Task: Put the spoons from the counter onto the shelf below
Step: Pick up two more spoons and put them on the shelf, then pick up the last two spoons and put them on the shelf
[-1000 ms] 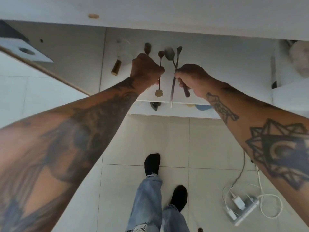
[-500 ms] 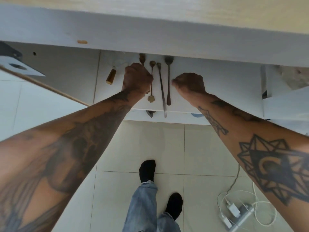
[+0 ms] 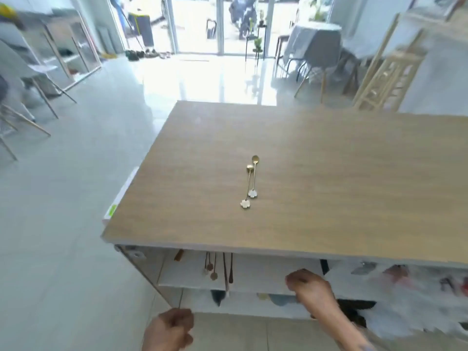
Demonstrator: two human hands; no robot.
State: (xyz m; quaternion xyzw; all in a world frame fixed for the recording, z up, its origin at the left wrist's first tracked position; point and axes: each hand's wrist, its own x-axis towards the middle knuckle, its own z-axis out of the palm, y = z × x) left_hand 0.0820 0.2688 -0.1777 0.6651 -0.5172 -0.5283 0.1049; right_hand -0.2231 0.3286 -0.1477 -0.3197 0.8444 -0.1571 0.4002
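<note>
Two thin gold spoons [image 3: 250, 182] lie side by side near the middle of the frame, on the wooden counter [image 3: 329, 173]. They look light, hard and a bit slippery, so pinching the thin stems should work best. More spoons [image 3: 217, 269] lie on the shelf [image 3: 266, 277] underneath. The left hand [image 3: 169, 330] and right hand [image 3: 310, 287], bottom of frame, look loosely curled and seem to hold nothing.

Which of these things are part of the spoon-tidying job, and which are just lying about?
Part of the job:
two gold spoons on the counter
shelf below
spoons already there

Just lying about:
chairs
wooden rack
</note>
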